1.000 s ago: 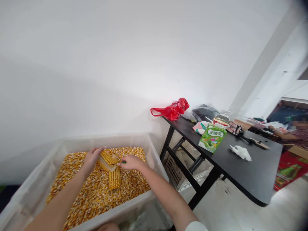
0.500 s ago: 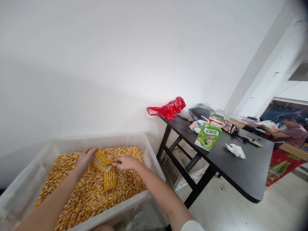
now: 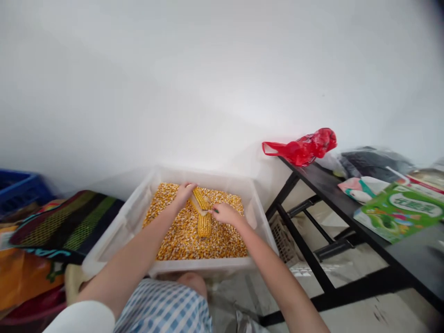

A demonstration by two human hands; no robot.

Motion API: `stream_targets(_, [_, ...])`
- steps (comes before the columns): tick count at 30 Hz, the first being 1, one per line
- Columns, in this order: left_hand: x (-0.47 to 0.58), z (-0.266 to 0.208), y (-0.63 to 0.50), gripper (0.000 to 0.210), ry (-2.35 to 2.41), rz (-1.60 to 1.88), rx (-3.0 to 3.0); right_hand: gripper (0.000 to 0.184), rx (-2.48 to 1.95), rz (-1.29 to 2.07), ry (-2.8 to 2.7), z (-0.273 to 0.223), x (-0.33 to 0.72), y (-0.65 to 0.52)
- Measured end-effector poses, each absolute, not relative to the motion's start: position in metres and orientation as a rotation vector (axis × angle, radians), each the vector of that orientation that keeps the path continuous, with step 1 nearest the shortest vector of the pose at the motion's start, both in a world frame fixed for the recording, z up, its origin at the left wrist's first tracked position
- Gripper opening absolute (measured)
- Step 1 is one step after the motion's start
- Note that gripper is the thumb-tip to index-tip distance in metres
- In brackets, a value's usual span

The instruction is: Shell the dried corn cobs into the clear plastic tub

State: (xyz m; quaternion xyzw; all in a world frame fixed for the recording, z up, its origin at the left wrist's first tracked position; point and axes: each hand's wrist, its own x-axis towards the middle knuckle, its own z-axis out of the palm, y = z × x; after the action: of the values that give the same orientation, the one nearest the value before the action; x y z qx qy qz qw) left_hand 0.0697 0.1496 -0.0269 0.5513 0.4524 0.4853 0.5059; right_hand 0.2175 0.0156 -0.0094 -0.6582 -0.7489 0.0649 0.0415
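My left hand (image 3: 185, 193) is closed around the upper end of a corn cob (image 3: 199, 200), which is partly stripped along one side. My right hand (image 3: 224, 213) grips a thin pointed tool (image 3: 209, 211) with a bit of green at its handle; its tip is at the lower end of that cob. Just below, another corn cob (image 3: 204, 226) with full rows lies on a bed of loose corn kernels (image 3: 180, 240). All this is inside a white plastic bin (image 3: 222, 265) in front of my knees.
Right of the bin stands a black table (image 3: 333, 187) bearing a red plastic bag (image 3: 301, 147) and a green drink carton (image 3: 398, 210). A crate (image 3: 282, 240) is beneath it. To the left are a striped mesh bag (image 3: 69, 226) and a blue basket (image 3: 21, 189). A white wall rises behind.
The view has swung left, bringing the mesh bag and blue basket into sight and moving the other person out of it. Both hands keep their hold over the bin.
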Motion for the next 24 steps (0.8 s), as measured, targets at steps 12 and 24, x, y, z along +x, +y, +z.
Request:
stream_targets(12, [0.069,-0.036,0.152,0.029,0.981,1.165,1.333,0.037,-2.067,0.072,-2.286,0.003,0.218,0.011])
stream_targets(24, [0.069,-0.026,0.143,0.026,0.958,1.154,1.322,0.037,-2.087,0.031,-2.282,0.004,0.217,0.010])
